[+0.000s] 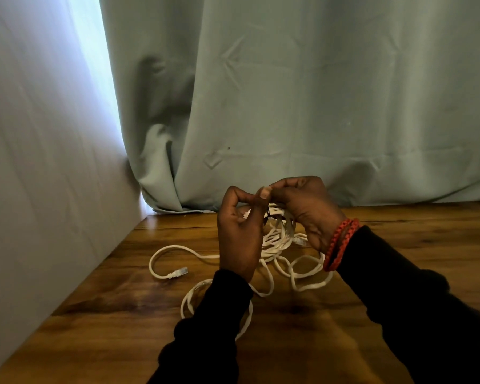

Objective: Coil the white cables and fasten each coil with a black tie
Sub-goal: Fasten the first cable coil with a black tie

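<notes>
White cables (pixel 277 245) loose on the table (pixel 122 314) under both raised hands, left hand (pixel 239 231) and right hand (pixel 305 209) fingertips pinched together, contents unclear

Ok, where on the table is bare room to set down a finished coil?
Bare wood lies right of the loose white cables, beyond the right hand, on the table. Crowded: between the hands and left around the connector.

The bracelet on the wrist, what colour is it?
Orange-red, braided; the bracelet shows best in the head view.
</notes>
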